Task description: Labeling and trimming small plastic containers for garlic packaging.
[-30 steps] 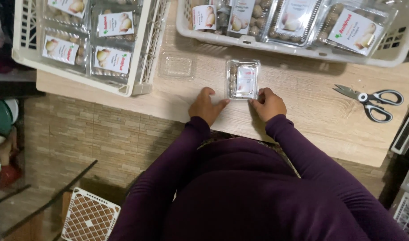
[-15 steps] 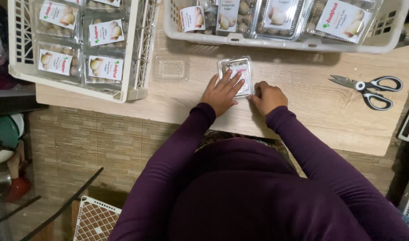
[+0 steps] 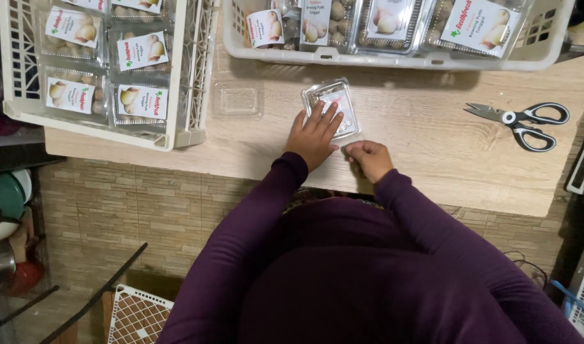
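Note:
A small clear plastic box (image 3: 330, 95) with a white label lies on the wooden table (image 3: 432, 159). My left hand (image 3: 314, 135) rests flat on the box's near half with its fingers spread. My right hand (image 3: 368, 157) sits just to the right of it, at the box's near right corner, fingers curled and pinched together; what it pinches is too small to tell. An empty clear lid or tray (image 3: 237, 100) lies on the table to the left of the box.
A white crate (image 3: 190, 95) at the far left holds several labelled clear packs of round pale produce. A second white crate (image 3: 394, 60) along the far edge holds more. Black-handled scissors (image 3: 524, 121) lie at the right. A white grid rack (image 3: 136, 318) stands on the floor.
My left hand has moved from the table edge up onto the clear box and spread flat. My right hand has stayed near the box's right corner, closing into a pinch.

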